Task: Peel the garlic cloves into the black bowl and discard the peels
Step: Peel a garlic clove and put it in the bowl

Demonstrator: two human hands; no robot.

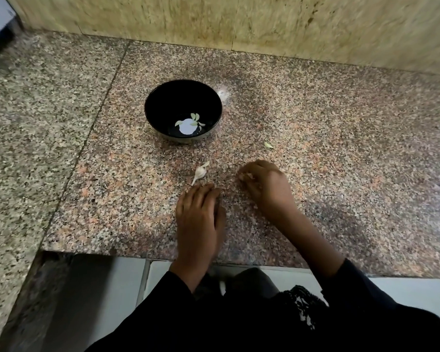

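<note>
A black bowl [163, 97] stands on the granite counter with several pale peeled garlic cloves [195, 117] at its bottom. In front of it lies a small garlic piece with a stem [199, 172] and a loose peel [205, 164]. Another pale clove or peel [268, 145] lies to the right of the bowl. My left hand [197, 219] rests flat on the counter just below the garlic piece, fingers straight. My right hand [264, 185] has its fingers curled down onto the counter, with pale bits of peel [247, 177] under the fingertips.
The speckled granite counter [341, 174] meets a beige stone wall [264, 24] at the back. Its front edge runs just below my wrists, with light floor tiles [127, 283] beneath. A lower granite ledge [23, 148] lies to the left.
</note>
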